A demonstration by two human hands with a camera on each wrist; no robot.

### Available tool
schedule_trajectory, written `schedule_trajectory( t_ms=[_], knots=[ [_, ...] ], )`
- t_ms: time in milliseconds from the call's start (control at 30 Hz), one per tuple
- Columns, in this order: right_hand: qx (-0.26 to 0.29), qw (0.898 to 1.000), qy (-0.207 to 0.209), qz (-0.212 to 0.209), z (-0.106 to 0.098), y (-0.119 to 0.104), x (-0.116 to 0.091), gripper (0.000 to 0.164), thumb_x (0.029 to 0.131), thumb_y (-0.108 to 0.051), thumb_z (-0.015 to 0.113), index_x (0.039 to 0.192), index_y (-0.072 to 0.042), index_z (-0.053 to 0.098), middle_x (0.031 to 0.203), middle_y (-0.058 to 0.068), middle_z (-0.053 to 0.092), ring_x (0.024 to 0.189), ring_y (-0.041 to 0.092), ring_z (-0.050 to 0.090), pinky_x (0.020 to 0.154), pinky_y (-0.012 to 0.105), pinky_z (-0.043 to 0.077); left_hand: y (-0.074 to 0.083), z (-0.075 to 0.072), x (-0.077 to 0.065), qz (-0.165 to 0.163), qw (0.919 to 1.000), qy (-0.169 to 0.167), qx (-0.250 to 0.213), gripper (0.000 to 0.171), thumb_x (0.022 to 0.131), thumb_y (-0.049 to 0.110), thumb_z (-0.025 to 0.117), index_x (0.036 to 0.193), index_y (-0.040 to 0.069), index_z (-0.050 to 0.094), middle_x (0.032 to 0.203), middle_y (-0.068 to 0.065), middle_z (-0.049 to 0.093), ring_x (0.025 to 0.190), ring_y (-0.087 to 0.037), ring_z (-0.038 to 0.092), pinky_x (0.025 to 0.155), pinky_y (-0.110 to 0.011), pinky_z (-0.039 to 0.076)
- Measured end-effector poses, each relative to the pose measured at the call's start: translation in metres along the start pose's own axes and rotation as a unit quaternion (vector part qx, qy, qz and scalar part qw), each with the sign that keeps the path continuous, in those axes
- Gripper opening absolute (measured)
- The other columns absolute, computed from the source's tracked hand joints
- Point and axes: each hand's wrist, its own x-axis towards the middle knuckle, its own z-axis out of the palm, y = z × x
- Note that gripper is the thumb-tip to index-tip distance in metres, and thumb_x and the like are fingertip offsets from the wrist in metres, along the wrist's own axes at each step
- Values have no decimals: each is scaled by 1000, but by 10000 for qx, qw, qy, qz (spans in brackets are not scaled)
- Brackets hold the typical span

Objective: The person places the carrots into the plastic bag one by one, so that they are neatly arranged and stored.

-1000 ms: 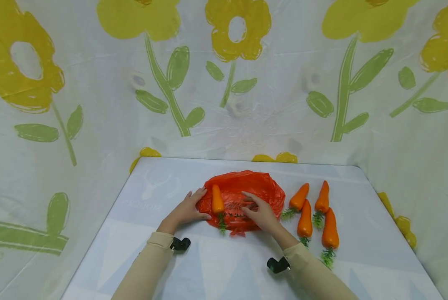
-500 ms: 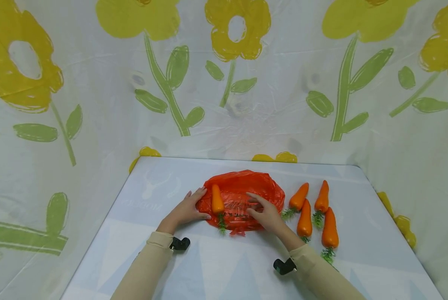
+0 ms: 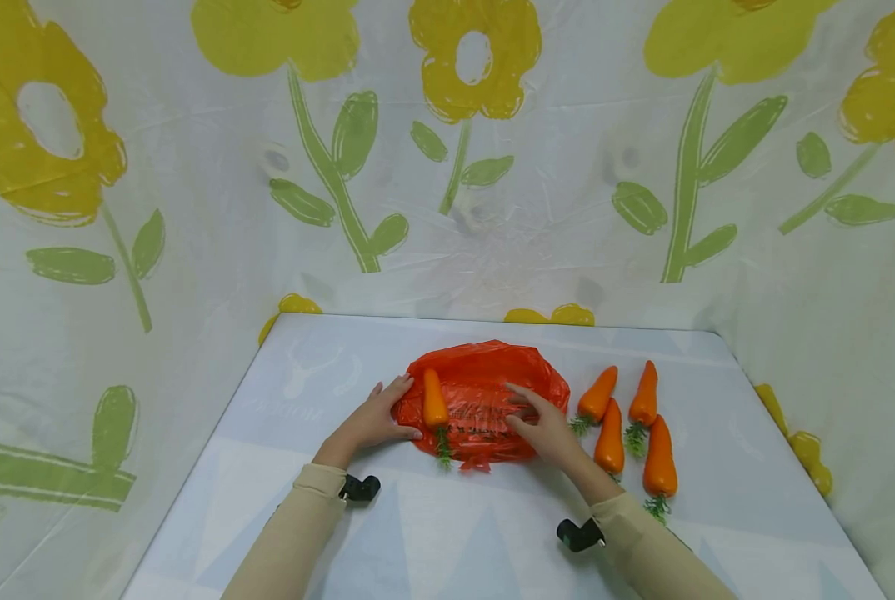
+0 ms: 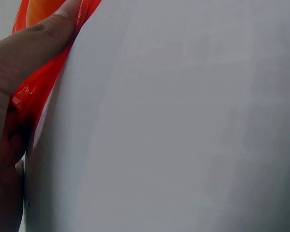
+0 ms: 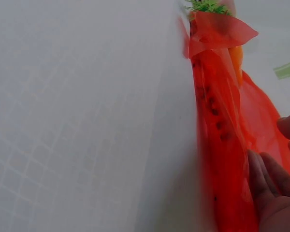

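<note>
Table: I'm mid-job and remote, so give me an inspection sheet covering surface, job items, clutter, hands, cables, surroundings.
Surface: pale table with light blue shapes.
Job items: red bag lying spread; one carrot on its left part, leaves past the near edge; four carrots to its right.
Clutter: nothing seen.
Grippers: left hand at the bag's left edge, touching it; right hand at the bag's right part, thumb and fingers apart, grip not evident.
Cables: nothing seen.
Surroundings: flowered sheet behind and at both sides.

In the lower centre I have a crumpled red plastic bag (image 3: 473, 408), an orange carrot (image 3: 434, 402) on its left part, leaves toward the bottom edge.
</note>
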Motion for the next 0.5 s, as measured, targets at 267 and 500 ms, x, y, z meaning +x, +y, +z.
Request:
schedule_trajectory(
  t_ms=[267,500],
  knots=[
    [-98,9999,26,-124,-9,3,-1,57,97,-16,70,151,-21,51,133,13,65,109,29,63,93,45,57,0,0,0,-11,10000,-7,-9,106,79,44,87,161,9,30,167,-13,25,155,-32,19,126,-52,7],
    [-213,9995,154,-180,-18,8,-1,56,97,-16,70,150,-20,51,133,14,65,106,28,65,87,39,60,0,0,0,-14,10000,18,21,106,79,44,87,161,10,29,167,-11,25,155,-31,19,126,-51,7]
  ],
)
